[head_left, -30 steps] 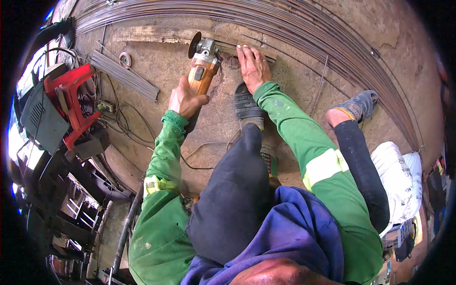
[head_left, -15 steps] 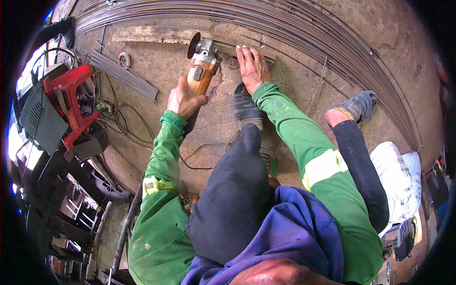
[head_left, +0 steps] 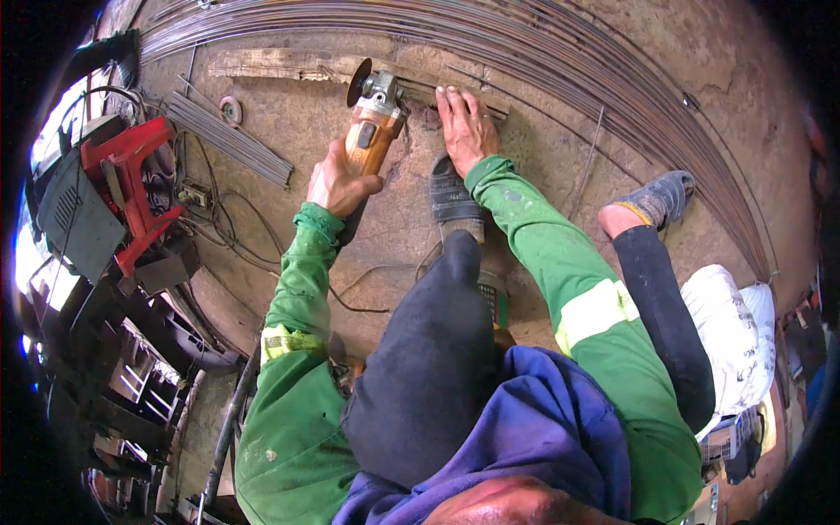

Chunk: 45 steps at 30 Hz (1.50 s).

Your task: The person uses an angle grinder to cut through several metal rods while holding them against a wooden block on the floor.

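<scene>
My left hand (head_left: 339,182) is closed round the body of an angle grinder (head_left: 369,140) with an orange housing. Its dark disc (head_left: 358,82) stands edge-on near a worn wooden plank (head_left: 280,64); from here I cannot tell whether the disc touches anything. To the right of the grinder, my right hand (head_left: 468,131) presses its fingers over thin metal rods (head_left: 418,91) lying on the floor, holding them down. The thumb is mostly hidden. Just below that hand is the toe of my dark shoe (head_left: 452,194).
Long bundled steel rods (head_left: 560,52) curve across the far side. At left lie short cut rods (head_left: 232,140), a loose disc (head_left: 231,110), cables (head_left: 229,219) and a red-framed machine (head_left: 131,188). White sacks (head_left: 731,337) stand at right. A bucket (head_left: 494,297) is partly hidden behind my leg.
</scene>
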{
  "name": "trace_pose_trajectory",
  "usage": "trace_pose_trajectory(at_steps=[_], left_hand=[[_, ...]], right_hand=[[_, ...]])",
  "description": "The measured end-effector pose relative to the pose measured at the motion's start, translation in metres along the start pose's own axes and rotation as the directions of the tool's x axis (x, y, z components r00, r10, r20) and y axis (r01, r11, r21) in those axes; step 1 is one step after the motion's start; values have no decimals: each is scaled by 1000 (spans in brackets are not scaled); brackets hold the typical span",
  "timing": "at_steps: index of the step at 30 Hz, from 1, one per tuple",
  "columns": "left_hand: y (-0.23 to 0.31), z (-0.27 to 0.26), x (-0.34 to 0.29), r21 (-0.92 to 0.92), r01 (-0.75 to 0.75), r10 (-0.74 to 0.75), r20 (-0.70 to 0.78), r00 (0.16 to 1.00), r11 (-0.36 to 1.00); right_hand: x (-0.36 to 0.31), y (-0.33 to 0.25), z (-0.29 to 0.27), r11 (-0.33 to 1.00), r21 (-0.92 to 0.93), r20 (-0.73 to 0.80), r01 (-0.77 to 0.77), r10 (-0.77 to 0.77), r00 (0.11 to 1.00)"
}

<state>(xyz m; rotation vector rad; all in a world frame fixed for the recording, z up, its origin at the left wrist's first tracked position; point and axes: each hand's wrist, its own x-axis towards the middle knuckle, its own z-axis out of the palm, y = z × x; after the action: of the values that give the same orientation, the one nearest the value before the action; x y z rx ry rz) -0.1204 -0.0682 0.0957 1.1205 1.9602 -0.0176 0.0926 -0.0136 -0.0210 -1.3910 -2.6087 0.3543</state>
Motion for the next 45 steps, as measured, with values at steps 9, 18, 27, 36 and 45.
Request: trace_pose_trajectory(at_steps=[9, 18, 27, 36, 45], left_hand=[[5, -2, -1, -1, 17, -17, 9, 1000, 1000], [15, -8, -2, -46, 43, -42, 30, 999, 998], [17, -11, 1, -36, 72, -71, 48, 996, 997], [20, -11, 2, 4, 63, -63, 44, 997, 998], [18, -9, 3, 11, 48, -49, 21, 999, 999]], right_hand=[[3, 0, -3, 1000, 17, -13, -11, 11, 1000], [2, -1, -3, 1000, 19, 51, -25, 24, 998], [2, -1, -1, 999, 25, 45, -28, 27, 999], [3, 0, -2, 1000, 11, 42, -25, 25, 999], [3, -2, 0, 997, 62, 50, -50, 47, 998]])
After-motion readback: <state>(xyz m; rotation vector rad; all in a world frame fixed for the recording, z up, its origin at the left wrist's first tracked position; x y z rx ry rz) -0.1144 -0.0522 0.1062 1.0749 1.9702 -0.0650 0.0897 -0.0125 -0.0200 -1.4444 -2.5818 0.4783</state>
